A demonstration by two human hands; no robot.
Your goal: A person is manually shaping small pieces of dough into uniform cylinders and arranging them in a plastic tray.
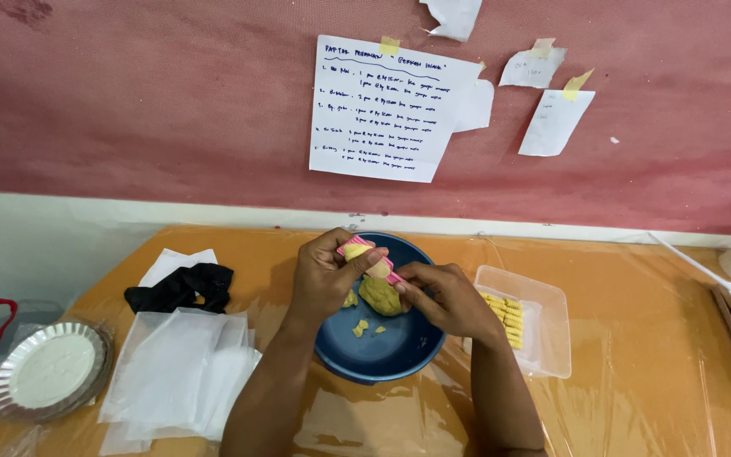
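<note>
Over a blue bowl [382, 351], my left hand [325, 275] grips a pink ridged mould [364, 251] with a piece of yellow dough pressed on it. My right hand [442, 296] touches the mould's lower end with its fingertips and rests against a lump of yellow dough [378, 298] in the bowl. A few small dough crumbs [362, 327] lie on the bowl's bottom.
A clear plastic tray [543, 334] with a row of ridged yellow dough pieces [508, 317] stands right of the bowl. White plastic sheets [184, 372] and a black cloth [184, 286] lie to the left, a foil plate [48, 372] beyond them. Paper notes hang on the red wall [129, 110].
</note>
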